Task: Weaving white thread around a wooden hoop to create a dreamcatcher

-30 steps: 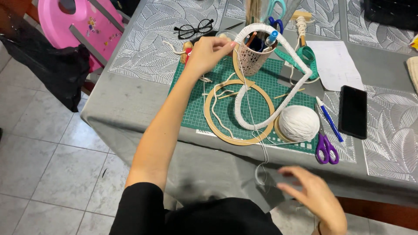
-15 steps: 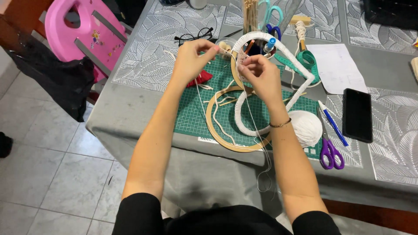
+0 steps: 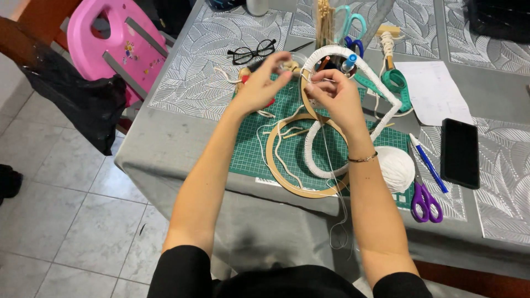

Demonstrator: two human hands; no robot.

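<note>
Above the green cutting mat [image 3: 251, 149] on the bench: left hand [image 3: 259, 85] and right hand [image 3: 337, 96], fingers pinched on thin white cord [image 3: 331, 165]. Cord barely visible between the hands, hanging steeply toward the bench edge past the cord-wrapped hoop [image 3: 353, 110]. Wooden ring [image 3: 276, 165] partly hidden.

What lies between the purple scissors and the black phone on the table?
In the head view, a blue-and-white pen lies between the purple scissors and the black phone, angled along the mat's right edge.
</note>
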